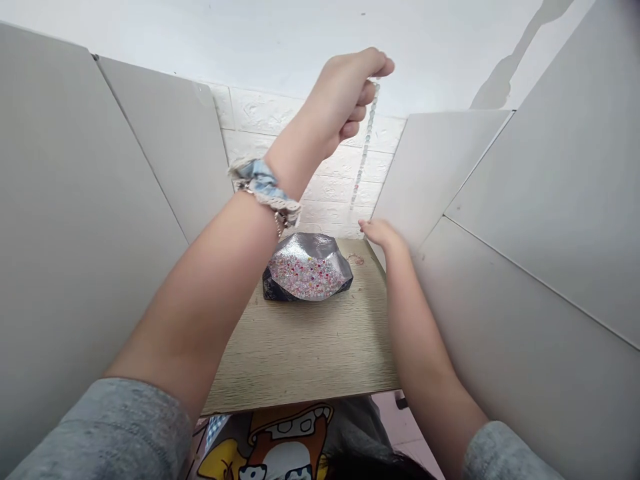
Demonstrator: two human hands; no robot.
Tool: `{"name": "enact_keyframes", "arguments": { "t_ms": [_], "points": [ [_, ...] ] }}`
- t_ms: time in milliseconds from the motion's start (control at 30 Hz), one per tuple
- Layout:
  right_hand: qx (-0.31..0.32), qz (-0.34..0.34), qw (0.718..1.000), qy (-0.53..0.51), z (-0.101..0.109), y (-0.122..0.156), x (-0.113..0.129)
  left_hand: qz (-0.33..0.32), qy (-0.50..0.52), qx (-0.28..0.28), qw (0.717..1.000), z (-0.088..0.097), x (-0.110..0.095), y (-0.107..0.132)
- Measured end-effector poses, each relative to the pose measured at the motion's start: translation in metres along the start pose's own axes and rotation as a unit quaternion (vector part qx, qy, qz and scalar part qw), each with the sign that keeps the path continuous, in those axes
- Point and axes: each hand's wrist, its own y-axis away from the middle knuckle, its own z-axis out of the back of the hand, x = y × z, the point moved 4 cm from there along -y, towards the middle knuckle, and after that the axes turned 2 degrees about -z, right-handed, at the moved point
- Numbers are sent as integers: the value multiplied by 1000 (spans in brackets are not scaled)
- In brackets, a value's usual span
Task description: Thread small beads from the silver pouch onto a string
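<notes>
My left hand [350, 93] is raised high against the white wall, its fingers curled closed. From its fingertips hangs a strand of small pale, clear beads [369, 133], slanting down toward my right hand. A blue and cream scrunchie [265, 183] and a thin chain are around my left wrist. My right hand [383, 233] is low by the right panel, fingertips pinched together near the strand's lower end; whether they grip the thread is too small to tell. Below, on the table, lies an open silver-lined bag [327, 247] holding many loose pink, clear and coloured beads.
The wooden table [310, 353] is narrow, with grey-white panels on the left [165, 133] and right [450, 147]. A white brick-pattern wall [270, 113] stands behind. A small reddish loop [356, 259] lies right of the bag. A cartoon-print garment [285, 443] shows below the table edge.
</notes>
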Motion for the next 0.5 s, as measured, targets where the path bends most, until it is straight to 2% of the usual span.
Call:
{"name": "enact_keyframes", "arguments": {
  "t_ms": [133, 233, 367, 500],
  "points": [
    [47, 2, 999, 16, -27, 3, -13, -6, -8, 14, 1000, -12, 2, -19],
    [67, 2, 998, 19, -37, 4, -18, 23, -32, 10, 999, -15, 8, -29],
    [81, -7, 996, 35, -40, 6, -21, 64, -85, 28, 994, -18, 16, -36],
    [42, -22, 998, 37, -33, 7, -18, 63, -120, 58, 989, -27, 15, -37]
  ]
}}
